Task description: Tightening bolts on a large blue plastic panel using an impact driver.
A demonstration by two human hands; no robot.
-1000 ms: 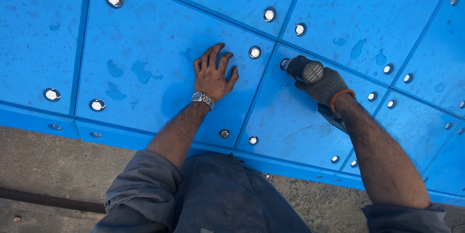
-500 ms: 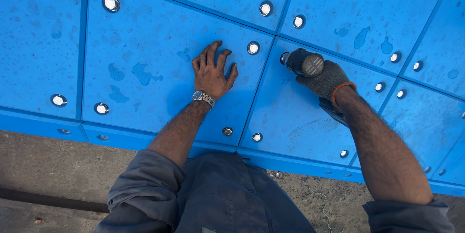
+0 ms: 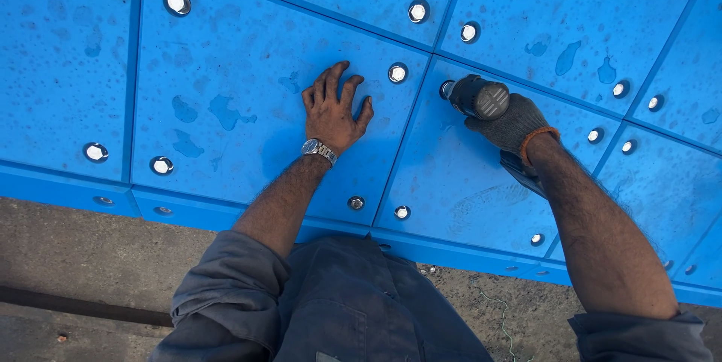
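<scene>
My left hand (image 3: 333, 109), bare with a metal wristwatch, lies flat with fingers spread on a large blue panel (image 3: 241, 69). My right hand (image 3: 513, 124) wears a grey glove and grips a dark power driver (image 3: 477, 96). The driver's tip sits in a recessed bolt hole at the corner of the neighbouring blue panel (image 3: 459, 174). A shiny bolt head (image 3: 397, 72) sits just right of my left fingertips.
Several blue panels meet at dark seams, each with bolts in round recesses, such as those at the lower edge (image 3: 356, 202). Water spots mark the surfaces. A lower blue ledge (image 3: 68, 189) borders a concrete floor (image 3: 75, 272). My grey trousers (image 3: 338, 309) fill the bottom.
The view has shifted slightly, so the panels sit a little lower and to the left. Both hands keep their places, the driver still at the same bolt hole.
</scene>
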